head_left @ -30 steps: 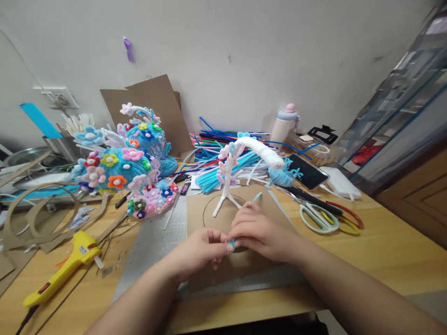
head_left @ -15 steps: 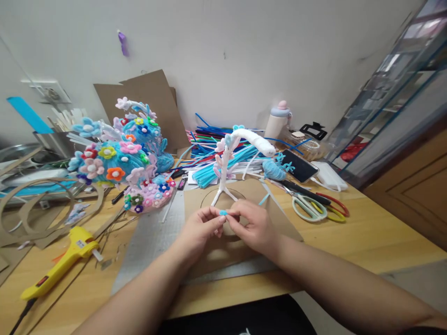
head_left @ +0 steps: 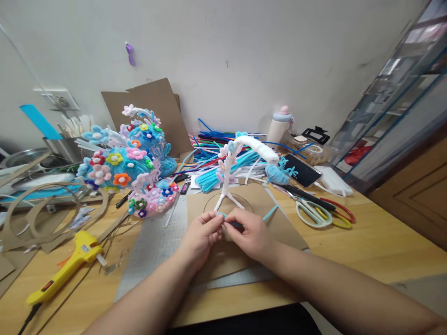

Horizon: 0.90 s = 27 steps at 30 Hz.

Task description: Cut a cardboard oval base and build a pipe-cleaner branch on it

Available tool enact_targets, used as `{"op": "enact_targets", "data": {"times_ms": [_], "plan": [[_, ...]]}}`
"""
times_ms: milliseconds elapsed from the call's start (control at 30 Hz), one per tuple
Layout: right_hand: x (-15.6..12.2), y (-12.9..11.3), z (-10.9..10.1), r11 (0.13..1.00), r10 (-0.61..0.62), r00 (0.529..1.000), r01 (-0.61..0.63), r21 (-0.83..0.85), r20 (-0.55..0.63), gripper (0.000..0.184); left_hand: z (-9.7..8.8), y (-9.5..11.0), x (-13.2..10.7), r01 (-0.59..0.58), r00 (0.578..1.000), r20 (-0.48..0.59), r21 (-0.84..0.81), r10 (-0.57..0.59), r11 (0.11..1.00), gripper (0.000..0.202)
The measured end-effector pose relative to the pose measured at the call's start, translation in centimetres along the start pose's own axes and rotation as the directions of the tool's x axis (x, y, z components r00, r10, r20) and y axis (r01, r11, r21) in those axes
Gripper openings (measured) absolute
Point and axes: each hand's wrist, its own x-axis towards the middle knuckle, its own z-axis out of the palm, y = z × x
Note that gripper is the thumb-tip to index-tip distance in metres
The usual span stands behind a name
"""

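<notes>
Over a sheet of cardboard (head_left: 286,232), my left hand (head_left: 204,232) pinches a small piece of blue pipe cleaner (head_left: 220,214) between thumb and fingertips. My right hand (head_left: 249,232) is closed at the same piece, its thumb and forefinger touching it; most of the piece is hidden by fingers. Just beyond stands a white wrapped stem (head_left: 227,174) on splayed legs, bent over to the right at the top. Small pink and blue petals sit along it. A light blue strip (head_left: 270,212) lies on the cardboard to the right of my hands.
Left are a yellow glue gun (head_left: 64,267), cardboard rings (head_left: 33,223) and a flower-covered blue ornament (head_left: 125,163). Behind lie bundled pipe cleaners (head_left: 213,174). Blue yarn (head_left: 277,174), scissors (head_left: 314,214), a phone (head_left: 303,170) and a bottle (head_left: 279,125) are on the right.
The view has shifted slightly, so the scene sits lower and further right. My fingers have closed further over the blue piece, and less of it shows.
</notes>
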Motion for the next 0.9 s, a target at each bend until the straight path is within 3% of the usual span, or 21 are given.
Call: {"op": "enact_targets", "data": {"times_ms": [133,233,367,400,467,500,533,600,667,700,767,900], "plan": [[0.3,0.3,-0.7,0.995,-0.048,0.999,0.049,-0.088,0.018,0.010,0.0,0.1,-0.1,0.017,1.000,-0.009,-0.009,-0.017,1.000,0.029],[0.7,0.4,-1.8,0.963,-0.167,0.986,0.166,-0.213,0.012,0.009,0.1,0.5,-0.4,0.037,0.999,-0.008,-0.006,-0.037,0.999,0.028],[0.3,-0.5,-3.3,0.893,-0.350,0.926,0.286,-0.348,-0.137,0.011,0.4,1.2,-0.8,0.102,0.995,-0.003,-0.067,-0.102,0.993,0.027],[-0.1,-0.9,-3.5,0.873,-0.424,0.890,0.351,-0.339,-0.170,0.011,0.4,1.3,-0.9,0.113,0.994,-0.001,-0.091,-0.114,0.989,0.027],[-0.9,-1.7,-3.5,0.826,-0.551,0.824,0.518,-0.223,-0.128,0.003,0.5,1.5,-1.1,0.137,0.991,0.024,-0.128,-0.135,0.982,0.026],[-1.2,-2.1,-3.3,0.828,-0.557,0.829,0.549,-0.119,-0.049,0.010,0.5,1.5,-1.2,0.150,0.988,0.045,-0.136,-0.145,0.979,0.026],[-1.5,-2.3,-2.8,0.871,-0.491,0.871,0.491,-0.018,0.034,0.017,0.5,1.6,-1.3,0.158,0.986,0.067,-0.142,-0.150,0.977,0.025],[-1.8,-2.6,-1.6,0.970,-0.200,0.972,0.178,0.163,0.124,0.025,0.4,1.6,-1.4,0.155,0.984,0.110,-0.129,-0.141,0.980,0.023],[-1.8,-2.3,-0.4,0.946,0.065,0.988,-0.105,0.307,0.137,0.023,0.4,1.6,-1.6,0.119,0.985,0.135,-0.084,-0.107,0.989,0.023],[-1.8,-2.1,0.1,0.917,0.131,0.985,-0.164,0.364,0.113,0.020,0.5,1.6,-1.7,0.094,0.986,0.140,-0.053,-0.086,0.994,0.023],[-1.9,-1.7,0.7,0.883,0.189,0.982,-0.179,0.433,0.020,0.015,0.6,1.7,-1.9,0.042,0.990,0.137,0.018,-0.044,0.999,0.024],[-2.2,-1.3,0.4,0.885,0.163,0.977,-0.084,0.458,-0.136,0.006,0.8,1.7,-2.0,-0.097,0.984,0.164,0.156,0.071,0.983,0.024]]}}
